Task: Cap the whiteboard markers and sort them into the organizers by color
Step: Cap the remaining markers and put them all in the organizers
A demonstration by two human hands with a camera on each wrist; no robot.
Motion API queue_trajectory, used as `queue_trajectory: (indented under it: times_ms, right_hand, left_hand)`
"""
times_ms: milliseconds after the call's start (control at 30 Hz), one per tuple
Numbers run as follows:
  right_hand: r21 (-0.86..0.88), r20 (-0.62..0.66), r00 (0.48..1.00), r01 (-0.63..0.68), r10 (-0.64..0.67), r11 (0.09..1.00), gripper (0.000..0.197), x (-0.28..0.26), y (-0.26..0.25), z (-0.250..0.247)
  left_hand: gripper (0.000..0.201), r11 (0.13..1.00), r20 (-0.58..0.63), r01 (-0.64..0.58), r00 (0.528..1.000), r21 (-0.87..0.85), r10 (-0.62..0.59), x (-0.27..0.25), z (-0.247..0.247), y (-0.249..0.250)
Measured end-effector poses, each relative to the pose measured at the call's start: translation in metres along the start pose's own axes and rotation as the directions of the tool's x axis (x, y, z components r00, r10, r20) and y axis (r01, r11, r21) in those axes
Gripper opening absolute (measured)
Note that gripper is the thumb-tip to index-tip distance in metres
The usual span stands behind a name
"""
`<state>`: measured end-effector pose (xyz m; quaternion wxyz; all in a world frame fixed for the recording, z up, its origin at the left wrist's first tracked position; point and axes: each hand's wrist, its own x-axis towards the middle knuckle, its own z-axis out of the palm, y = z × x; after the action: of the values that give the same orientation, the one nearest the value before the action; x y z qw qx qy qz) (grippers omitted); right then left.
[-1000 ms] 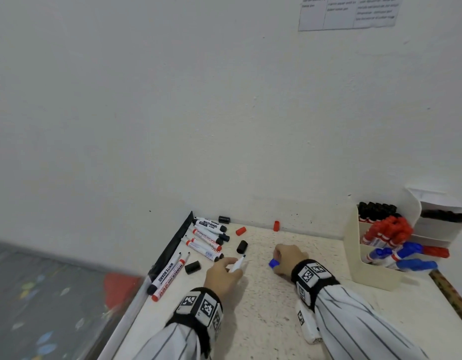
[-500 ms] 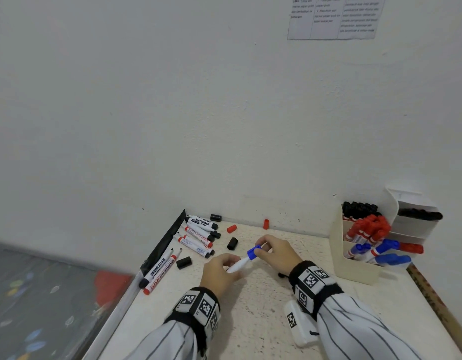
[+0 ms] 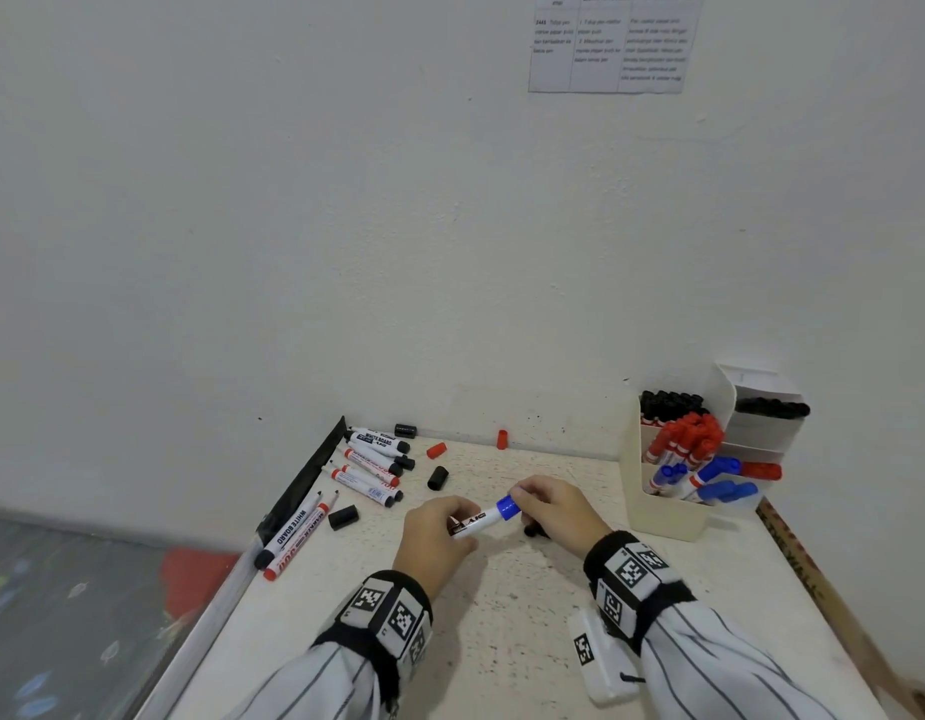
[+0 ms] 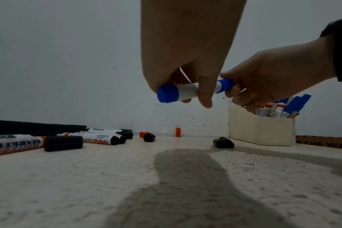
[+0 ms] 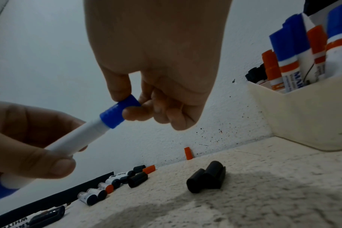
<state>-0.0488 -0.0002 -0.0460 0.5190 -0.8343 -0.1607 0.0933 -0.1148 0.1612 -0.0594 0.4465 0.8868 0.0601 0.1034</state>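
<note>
Change against the frame half a second back: we note the blue cap [image 3: 508,508] now sits seated on the end of the blue marker [image 3: 476,522], where before it was only meeting the tip. One second back, cap and marker were apart, one in each hand, low at the worktop [image 3: 502,641]. Both hands have risen slightly and come closer together. The loose markers at the far left and the loose caps have not shifted.

Hard to make out: in the head view the left hand [image 3: 434,535] covers the rear of the marker barrel; the left wrist view shows that rear end is blue too. We cannot tell whether the cap is pushed fully home. A black cap [image 5: 205,177] lies on the worktop under the right hand [image 3: 556,506], mostly hidden in the head view. The paper sheet [image 3: 613,41] on the wall is cut off at the top and its print is unreadable.

Pose: left fingers [image 4: 204,95] are curled round the white barrel, thumb beneath, marker held above the worktop and tilted up toward the right. The right thumb and forefinger pinch the cap; the other right fingers [image 5: 166,114] are curled in beneath. The cream organizer [image 3: 657,517], with red and blue markers in it, stands well apart to the right.
</note>
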Motion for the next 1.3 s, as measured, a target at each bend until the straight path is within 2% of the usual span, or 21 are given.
queue_trajectory:
  times_ms: [200,300,433,500,700,800,867,967,1100,1300]
  right_hand:
    - [-0.031,0.024,1.000,-0.007,0.008,0.999,0.017,-0.011,-0.003,-0.006]
    - [-0.026,-0.001,0.999,-0.037,0.037,0.999,0.026,-0.018,-0.004,-0.007]
    - [-0.153,-0.054,0.994,-0.103,0.096,0.983,0.043,-0.028,-0.008,-0.005]
    - [-0.130,-0.071,0.992,-0.115,0.106,0.985,0.040,-0.031,-0.009,-0.005]
    - [0.099,-0.091,0.985,-0.138,0.147,0.986,0.026,-0.030,-0.013,-0.006]
    - [0.126,-0.117,0.976,-0.169,0.184,0.978,0.038,-0.033,-0.018,-0.005]
    - [0.044,-0.142,0.973,-0.180,0.184,0.983,0.048,-0.034,-0.020,-0.003]
    - [-0.053,-0.169,0.976,-0.150,0.139,0.987,0.048,-0.036,-0.020,-0.002]
    - [0.022,-0.198,0.973,-0.118,0.120,0.993,0.044,-0.039,-0.022,-0.004]
    - [0.124,-0.255,0.966,-0.008,0.039,0.992,0.040,-0.045,-0.028,-0.008]
  left_hand:
    - [0.026,0.991,-0.071,-0.095,0.992,0.093,0.102,-0.009,0.005,0.012]
    - [0.029,0.993,-0.019,-0.104,0.994,0.062,0.105,-0.011,0.003,0.016]
    - [0.043,0.995,0.055,-0.102,0.993,0.024,0.100,-0.015,0.005,0.020]
    - [0.039,0.995,0.052,-0.099,0.994,0.024,0.098,-0.016,0.006,0.022]
    - [0.022,0.996,0.023,-0.060,0.998,-0.064,0.062,-0.020,0.008,0.029]
    - [0.019,0.993,0.029,-0.058,0.998,-0.103,0.062,-0.023,0.008,0.032]
    - [0.020,0.993,0.036,-0.062,0.997,-0.101,0.066,-0.024,0.008,0.033]
    - [0.021,0.994,0.033,-0.064,0.997,-0.088,0.067,-0.027,0.008,0.035]
    - [0.024,0.995,0.074,-0.082,0.993,-0.064,0.087,-0.029,0.009,0.040]
    - [0.024,0.989,0.109,-0.062,0.991,-0.131,0.077,-0.028,0.011,0.049]
